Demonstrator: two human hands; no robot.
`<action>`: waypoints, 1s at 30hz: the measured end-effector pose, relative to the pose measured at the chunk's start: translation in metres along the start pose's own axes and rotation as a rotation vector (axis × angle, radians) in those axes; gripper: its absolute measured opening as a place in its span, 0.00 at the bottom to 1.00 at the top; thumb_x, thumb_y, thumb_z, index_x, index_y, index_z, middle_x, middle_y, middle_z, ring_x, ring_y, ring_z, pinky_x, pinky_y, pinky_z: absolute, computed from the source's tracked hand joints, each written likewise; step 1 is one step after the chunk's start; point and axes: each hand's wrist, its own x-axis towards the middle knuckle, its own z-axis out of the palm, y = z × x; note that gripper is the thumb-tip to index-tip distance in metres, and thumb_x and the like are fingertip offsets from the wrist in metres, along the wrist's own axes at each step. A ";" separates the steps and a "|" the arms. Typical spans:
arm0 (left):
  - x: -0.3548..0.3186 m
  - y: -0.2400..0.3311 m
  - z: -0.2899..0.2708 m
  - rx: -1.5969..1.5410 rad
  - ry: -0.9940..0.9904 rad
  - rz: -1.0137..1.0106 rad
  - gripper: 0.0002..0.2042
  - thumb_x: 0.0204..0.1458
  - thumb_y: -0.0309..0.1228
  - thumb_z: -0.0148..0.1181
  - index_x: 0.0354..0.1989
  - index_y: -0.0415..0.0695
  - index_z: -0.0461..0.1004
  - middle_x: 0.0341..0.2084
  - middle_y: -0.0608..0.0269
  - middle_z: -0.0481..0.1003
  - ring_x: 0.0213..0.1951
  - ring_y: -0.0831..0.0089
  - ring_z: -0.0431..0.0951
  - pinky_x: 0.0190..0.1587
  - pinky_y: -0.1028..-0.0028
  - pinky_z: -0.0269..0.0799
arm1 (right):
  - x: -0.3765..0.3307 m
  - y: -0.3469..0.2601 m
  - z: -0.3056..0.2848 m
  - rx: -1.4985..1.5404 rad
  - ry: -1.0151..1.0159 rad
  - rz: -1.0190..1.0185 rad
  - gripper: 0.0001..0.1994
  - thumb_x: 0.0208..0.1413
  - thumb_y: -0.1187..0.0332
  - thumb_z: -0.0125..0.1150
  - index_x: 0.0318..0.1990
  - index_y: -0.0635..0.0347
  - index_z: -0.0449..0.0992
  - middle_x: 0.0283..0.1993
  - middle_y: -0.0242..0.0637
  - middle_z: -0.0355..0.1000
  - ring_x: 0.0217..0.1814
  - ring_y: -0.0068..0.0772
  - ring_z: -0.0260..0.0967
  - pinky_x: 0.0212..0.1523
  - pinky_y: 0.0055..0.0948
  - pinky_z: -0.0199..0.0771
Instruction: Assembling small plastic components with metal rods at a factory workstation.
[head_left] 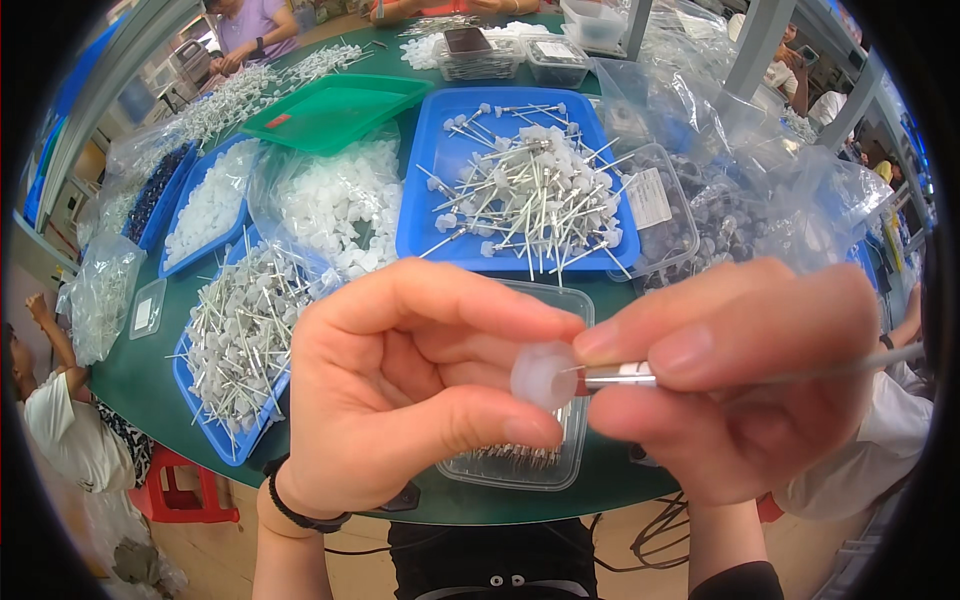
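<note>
My left hand pinches a small translucent white plastic cap between thumb and forefinger, close to the camera. My right hand grips a thin metal pin whose tip sits in the cap; the pin's shaft runs off to the right. Both hands hover above a clear plastic tub with metal pins lying in it, at the near edge of the green table.
A blue tray of assembled pins with white caps lies behind the hands, another blue tray at the left. A bag of white caps, a green tray, clear bags and tubs crowd the table. Other people sit around.
</note>
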 end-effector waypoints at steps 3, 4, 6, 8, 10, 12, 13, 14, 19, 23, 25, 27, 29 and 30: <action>0.000 0.001 -0.001 0.018 0.001 -0.019 0.15 0.35 0.26 0.62 0.31 0.38 0.64 0.27 0.58 0.68 0.30 0.75 0.69 0.33 0.80 0.64 | 0.011 -0.004 -0.014 -0.239 -0.237 -0.139 0.17 0.37 0.78 0.62 0.34 0.63 0.60 0.27 0.47 0.68 0.26 0.31 0.69 0.25 0.20 0.72; 0.000 0.001 -0.001 0.024 0.006 -0.028 0.15 0.35 0.27 0.63 0.31 0.38 0.64 0.27 0.58 0.68 0.30 0.75 0.69 0.33 0.80 0.64 | 0.011 -0.004 -0.013 -0.241 -0.236 -0.136 0.17 0.37 0.77 0.62 0.34 0.63 0.60 0.26 0.47 0.68 0.25 0.31 0.69 0.25 0.20 0.71; 0.000 0.003 0.000 0.031 0.009 -0.045 0.16 0.35 0.28 0.63 0.31 0.38 0.65 0.27 0.57 0.68 0.30 0.75 0.69 0.33 0.79 0.64 | 0.010 -0.005 -0.014 -0.263 -0.226 -0.139 0.17 0.37 0.77 0.63 0.34 0.63 0.60 0.26 0.47 0.68 0.24 0.30 0.69 0.24 0.19 0.71; 0.001 0.003 0.001 0.035 0.015 -0.054 0.16 0.35 0.29 0.64 0.31 0.37 0.65 0.27 0.57 0.68 0.29 0.75 0.69 0.33 0.79 0.64 | 0.010 -0.006 -0.014 -0.290 -0.211 -0.152 0.17 0.37 0.77 0.63 0.34 0.63 0.60 0.26 0.46 0.69 0.24 0.29 0.69 0.23 0.19 0.70; 0.001 0.004 0.002 0.030 0.017 -0.054 0.16 0.34 0.29 0.64 0.31 0.37 0.65 0.27 0.57 0.68 0.29 0.75 0.69 0.32 0.79 0.65 | 0.010 -0.007 -0.014 -0.316 -0.197 -0.166 0.17 0.37 0.76 0.63 0.34 0.62 0.60 0.26 0.46 0.69 0.23 0.28 0.68 0.22 0.18 0.69; 0.001 0.002 0.000 0.033 0.024 -0.052 0.16 0.34 0.29 0.64 0.31 0.37 0.65 0.27 0.57 0.68 0.29 0.75 0.69 0.32 0.79 0.65 | 0.009 -0.004 -0.012 -0.336 -0.186 -0.179 0.17 0.37 0.76 0.63 0.33 0.62 0.61 0.25 0.45 0.69 0.23 0.28 0.68 0.21 0.18 0.69; 0.001 0.001 -0.001 0.041 0.027 -0.053 0.16 0.34 0.28 0.64 0.30 0.37 0.66 0.27 0.56 0.68 0.28 0.74 0.69 0.32 0.79 0.65 | 0.008 -0.003 -0.010 -0.347 -0.180 -0.185 0.17 0.37 0.76 0.63 0.33 0.62 0.61 0.25 0.45 0.69 0.23 0.28 0.68 0.21 0.18 0.69; 0.000 0.002 -0.001 0.041 0.030 -0.051 0.16 0.34 0.28 0.64 0.30 0.37 0.66 0.27 0.56 0.68 0.28 0.74 0.69 0.32 0.79 0.65 | 0.009 -0.004 -0.010 -0.363 -0.180 -0.191 0.17 0.37 0.76 0.63 0.33 0.62 0.60 0.25 0.45 0.69 0.23 0.28 0.68 0.21 0.18 0.69; 0.000 0.003 0.001 0.042 0.036 -0.038 0.16 0.33 0.27 0.64 0.30 0.36 0.66 0.26 0.57 0.68 0.28 0.74 0.70 0.32 0.79 0.66 | 0.009 -0.009 -0.010 -0.412 -0.180 -0.194 0.17 0.37 0.75 0.63 0.33 0.62 0.60 0.25 0.44 0.69 0.22 0.28 0.68 0.21 0.17 0.68; 0.000 0.003 0.001 0.052 0.038 -0.036 0.16 0.33 0.27 0.64 0.31 0.36 0.66 0.26 0.57 0.68 0.29 0.74 0.70 0.32 0.79 0.65 | 0.009 -0.011 -0.011 -0.398 -0.196 -0.166 0.17 0.37 0.75 0.63 0.33 0.62 0.60 0.25 0.44 0.69 0.23 0.29 0.67 0.22 0.18 0.68; -0.001 0.003 0.001 0.043 0.031 -0.031 0.16 0.33 0.27 0.64 0.31 0.36 0.66 0.27 0.57 0.68 0.29 0.74 0.70 0.33 0.79 0.65 | 0.008 -0.010 -0.012 -0.405 -0.190 -0.173 0.17 0.37 0.75 0.63 0.33 0.62 0.60 0.25 0.45 0.69 0.23 0.29 0.68 0.22 0.18 0.68; 0.000 0.003 0.001 0.031 0.025 -0.031 0.17 0.33 0.27 0.64 0.31 0.36 0.65 0.27 0.57 0.68 0.29 0.74 0.70 0.33 0.79 0.65 | 0.007 -0.008 -0.014 -0.397 -0.186 -0.169 0.17 0.37 0.75 0.63 0.33 0.62 0.61 0.25 0.45 0.69 0.23 0.29 0.68 0.22 0.18 0.69; 0.000 0.003 0.001 0.031 0.026 -0.037 0.17 0.34 0.27 0.64 0.31 0.36 0.65 0.27 0.57 0.68 0.29 0.74 0.69 0.33 0.79 0.65 | 0.008 -0.008 -0.014 -0.363 -0.192 -0.150 0.17 0.37 0.75 0.63 0.33 0.62 0.61 0.26 0.45 0.69 0.24 0.30 0.68 0.23 0.18 0.69; 0.000 0.003 0.001 0.033 0.027 -0.040 0.17 0.34 0.27 0.64 0.32 0.36 0.65 0.27 0.57 0.68 0.29 0.74 0.69 0.33 0.79 0.64 | 0.009 -0.007 -0.015 -0.345 -0.195 -0.140 0.16 0.37 0.75 0.63 0.33 0.62 0.61 0.26 0.45 0.69 0.24 0.30 0.68 0.23 0.18 0.69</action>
